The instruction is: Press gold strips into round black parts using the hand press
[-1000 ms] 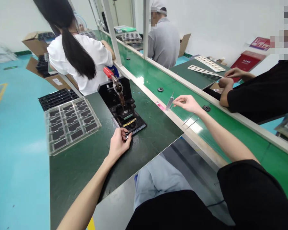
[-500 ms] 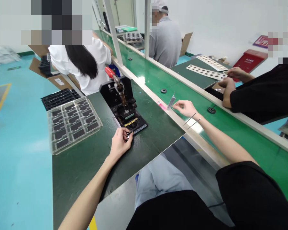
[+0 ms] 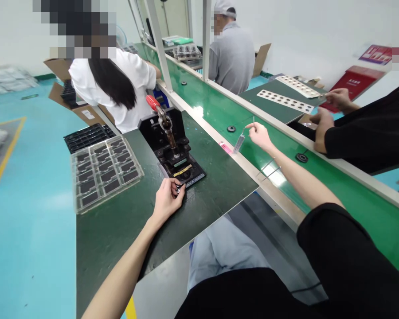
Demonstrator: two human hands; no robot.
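My left hand [image 3: 169,196] is closed in a pinch around a small black part with a shiny spot, mostly hidden by the fingers. It rests at the front edge of a black clamp fixture [image 3: 186,177] with a red-handled toggle clamp [image 3: 158,106]. A yellow strip [image 3: 182,170] lies across the fixture's base. My right hand [image 3: 260,135] is over the rail beside the green belt, thumb and finger pinched together. Just left of those fingertips stands a bundle of thin grey strips [image 3: 238,144]; what the fingers hold is too small to make out.
A clear compartment tray [image 3: 140,174] with dark pieces sits left on the table, a black tray [image 3: 86,138] behind it. Black round parts [image 3: 231,129] lie on the belt [image 3: 216,110]. Thin metal pins [image 3: 271,173] rise from the rail. Co-workers sit ahead and across, one handling white strips.
My right hand has risen slightly and moved away from the grey bundle, fingertips now above it. My left hand stays at the fixture's front edge. The view has shifted a little.
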